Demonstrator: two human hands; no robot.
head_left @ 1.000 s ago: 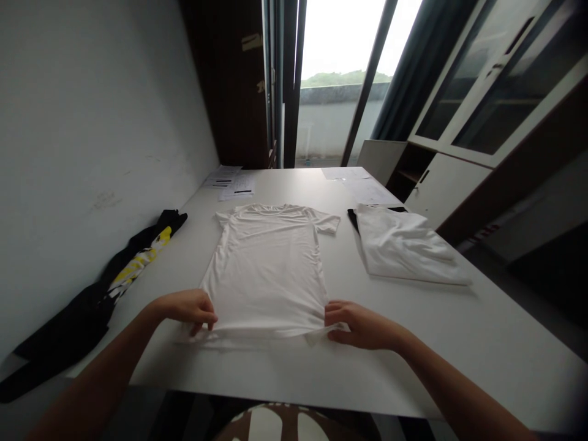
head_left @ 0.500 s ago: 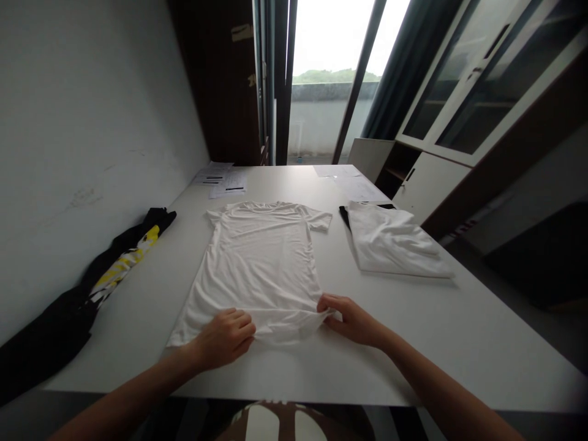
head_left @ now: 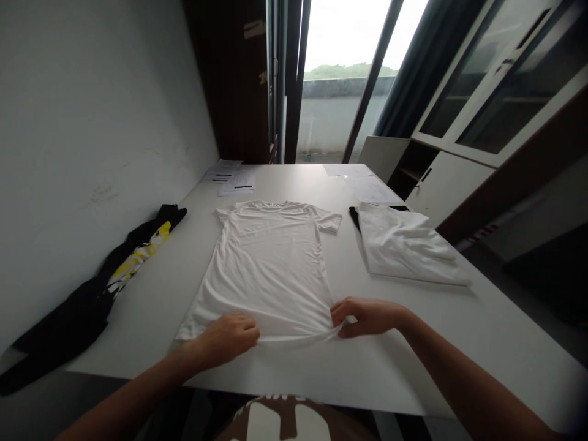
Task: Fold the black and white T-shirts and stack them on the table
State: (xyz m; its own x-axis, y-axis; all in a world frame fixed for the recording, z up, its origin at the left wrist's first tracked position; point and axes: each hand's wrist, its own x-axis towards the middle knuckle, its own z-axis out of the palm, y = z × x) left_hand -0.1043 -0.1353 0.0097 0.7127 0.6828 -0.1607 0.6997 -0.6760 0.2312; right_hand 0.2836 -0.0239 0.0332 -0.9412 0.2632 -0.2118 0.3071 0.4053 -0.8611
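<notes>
A white T-shirt [head_left: 271,263] lies spread on the white table, its collar toward the window and its hem toward me. At the hem's near right corner, my right hand [head_left: 362,315] pinches the fabric between thumb and fingers, drawing creases toward that corner. Closed over the middle-left part of the hem is my left hand [head_left: 229,337], with its fingertips hidden beneath. Between both hands the hem runs nearly straight. The shirt's left hem corner rests flat on the table, beside my left wrist.
To the right lies a folded white garment [head_left: 404,245] with something black under it. A black garment with yellow and white print [head_left: 92,306] lies along the left wall. Papers [head_left: 239,179] sit at the far left, and more sheets [head_left: 367,184] at the far right of the table [head_left: 436,343].
The hem between my hands has gone from loosely folded up to pulled nearly straight. My right hand still grips the corner. The view has shifted slightly.
</notes>
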